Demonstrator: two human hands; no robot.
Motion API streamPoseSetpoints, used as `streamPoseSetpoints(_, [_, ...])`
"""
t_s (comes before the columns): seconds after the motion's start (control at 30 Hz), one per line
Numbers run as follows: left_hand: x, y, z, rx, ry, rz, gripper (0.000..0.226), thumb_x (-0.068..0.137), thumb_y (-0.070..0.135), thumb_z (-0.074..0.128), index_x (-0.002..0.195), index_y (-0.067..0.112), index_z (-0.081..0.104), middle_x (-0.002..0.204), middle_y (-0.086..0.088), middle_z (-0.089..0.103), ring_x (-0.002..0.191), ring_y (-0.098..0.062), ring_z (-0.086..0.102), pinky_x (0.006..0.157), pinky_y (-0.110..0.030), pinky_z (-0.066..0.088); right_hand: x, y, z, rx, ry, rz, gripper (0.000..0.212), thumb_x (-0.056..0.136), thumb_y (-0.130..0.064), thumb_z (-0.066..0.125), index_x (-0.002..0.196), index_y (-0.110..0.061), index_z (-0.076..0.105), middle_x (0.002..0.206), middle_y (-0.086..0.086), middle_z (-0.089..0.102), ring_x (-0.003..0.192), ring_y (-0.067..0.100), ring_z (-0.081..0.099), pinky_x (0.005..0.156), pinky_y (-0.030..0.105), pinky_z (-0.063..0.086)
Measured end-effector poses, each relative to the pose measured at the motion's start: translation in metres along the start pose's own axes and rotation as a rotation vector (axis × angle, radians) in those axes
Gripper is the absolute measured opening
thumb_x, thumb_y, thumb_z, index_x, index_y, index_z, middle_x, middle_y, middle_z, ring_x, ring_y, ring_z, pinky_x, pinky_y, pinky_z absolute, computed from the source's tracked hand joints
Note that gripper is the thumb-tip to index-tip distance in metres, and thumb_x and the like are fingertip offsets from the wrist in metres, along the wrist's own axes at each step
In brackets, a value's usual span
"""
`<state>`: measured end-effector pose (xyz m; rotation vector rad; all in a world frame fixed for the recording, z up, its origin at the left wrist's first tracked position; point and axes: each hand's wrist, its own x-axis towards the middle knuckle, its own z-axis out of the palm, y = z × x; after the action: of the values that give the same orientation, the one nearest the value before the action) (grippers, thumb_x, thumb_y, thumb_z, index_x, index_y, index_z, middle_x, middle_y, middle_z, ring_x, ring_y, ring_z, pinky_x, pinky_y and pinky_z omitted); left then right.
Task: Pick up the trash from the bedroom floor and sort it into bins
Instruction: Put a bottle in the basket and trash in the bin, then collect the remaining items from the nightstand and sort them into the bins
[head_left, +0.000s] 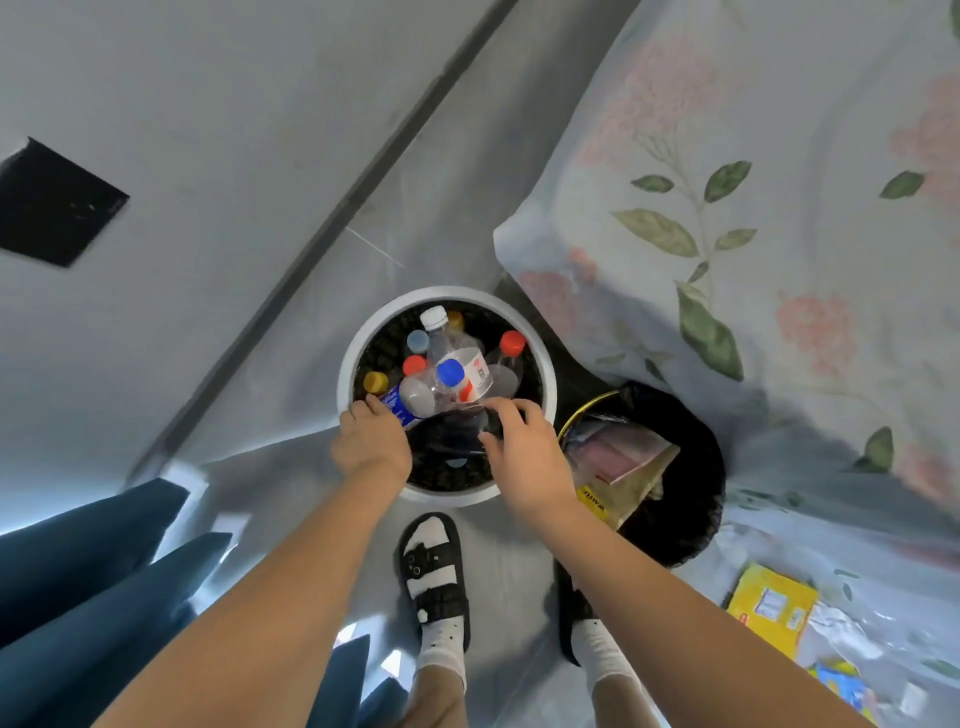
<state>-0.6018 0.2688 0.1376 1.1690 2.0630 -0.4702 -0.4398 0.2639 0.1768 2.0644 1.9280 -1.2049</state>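
A white round bin (548, 384) stands on the floor in front of me, filled with several clear plastic bottles (460, 364) with red, blue, white and yellow caps. Both hands reach over its near side. A dark plastic bottle (449, 434) lies across the bin's near half. My left hand (371, 441) curls over its left end, beside a blue-labelled bottle (400, 408). My right hand (524, 447) grips its right end. To the right stands a black bag-lined bin (696, 467) holding paper and wrappers (623, 457).
A bed with a floral sheet (753, 208) fills the right side, close to both bins. Yellow wrappers (769, 608) and other litter lie on the floor at lower right. Blue curtains (78, 561) hang at lower left. My sandalled feet (434, 571) stand just behind the white bin.
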Motion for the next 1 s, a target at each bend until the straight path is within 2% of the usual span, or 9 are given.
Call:
streamPoseSetpoints(0.07, [-0.001,-0.004,-0.004,-0.043,-0.027,-0.014,0.062,0.09,0.018,0.054,0.144,0.003,0.027,0.14,-0.018,0.037,0.128,-0.033,0.038,0.1,-0.043,0.043,0.003,0.001,-0.005,-0.006,-0.065,0.029,0.041,0.094,-0.031,0.049,0.134,-0.028,0.04,0.14,0.005,0.039,0.125,0.029,0.04,0.096,0.043,0.046])
streamPoseSetpoints(0.13, [-0.006,-0.005,-0.013,-0.185,0.007,-0.014,0.049,0.086,0.019,0.056,0.131,0.003,0.043,0.131,-0.019,0.043,0.122,-0.035,0.042,0.098,-0.045,0.044,0.004,-0.001,-0.014,-0.002,-0.102,0.033,0.047,0.092,-0.036,0.05,0.137,-0.027,0.038,0.144,0.004,0.036,0.129,0.029,0.034,0.101,0.043,0.04])
streamPoseSetpoints(0.2, [-0.019,-0.004,-0.027,-0.267,0.067,0.024,0.045,0.086,0.019,0.053,0.128,0.006,0.047,0.129,-0.018,0.047,0.119,-0.034,0.046,0.098,-0.046,0.045,-0.001,-0.002,-0.029,0.008,-0.048,0.035,0.052,0.091,-0.042,0.05,0.138,-0.023,0.037,0.143,0.003,0.039,0.129,0.028,0.033,0.103,0.041,0.037])
streamPoseSetpoints(0.3, [-0.054,0.008,-0.059,-0.273,0.149,0.146,0.052,0.087,0.023,0.054,0.137,0.013,0.043,0.134,-0.014,0.048,0.119,-0.032,0.05,0.098,-0.044,0.046,-0.017,0.002,-0.063,0.05,0.095,0.068,0.054,0.091,-0.047,0.046,0.137,-0.019,0.04,0.139,0.002,0.046,0.127,0.026,0.036,0.104,0.038,0.035])
streamPoseSetpoints(0.43, [-0.123,0.053,-0.097,-0.092,0.194,0.388,0.053,0.086,0.035,0.055,0.136,0.019,0.045,0.134,-0.007,0.051,0.12,-0.027,0.048,0.097,-0.041,0.045,-0.062,0.032,-0.122,0.035,0.192,0.149,0.054,0.089,-0.051,0.045,0.134,-0.022,0.043,0.136,0.0,0.049,0.125,0.025,0.038,0.103,0.037,0.034])
streamPoseSetpoints(0.63, [-0.249,0.161,-0.113,0.181,0.155,0.743,0.057,0.086,0.047,0.051,0.136,0.021,0.044,0.134,-0.003,0.053,0.124,-0.023,0.047,0.101,-0.039,0.042,-0.177,0.114,-0.206,0.046,0.297,0.31,0.053,0.087,-0.053,0.047,0.129,-0.021,0.049,0.129,0.002,0.056,0.12,0.026,0.045,0.098,0.038,0.039])
streamPoseSetpoints(0.77, [-0.348,0.231,-0.097,0.302,0.069,0.941,0.057,0.085,0.056,0.044,0.136,0.03,0.042,0.134,0.008,0.049,0.123,-0.015,0.046,0.101,-0.032,0.041,-0.274,0.188,-0.248,0.096,0.423,0.468,0.056,0.084,-0.058,0.046,0.128,-0.024,0.051,0.126,-0.002,0.058,0.119,0.021,0.048,0.099,0.033,0.039])
streamPoseSetpoints(1.0, [-0.527,0.358,-0.012,0.409,-0.018,1.22,0.057,0.085,0.062,0.043,0.136,0.036,0.041,0.134,0.015,0.048,0.124,-0.008,0.045,0.097,-0.023,0.041,-0.477,0.324,-0.302,0.251,0.6,0.785,0.056,0.078,-0.062,0.046,0.121,-0.027,0.055,0.117,-0.004,0.061,0.115,0.022,0.052,0.097,0.033,0.04])
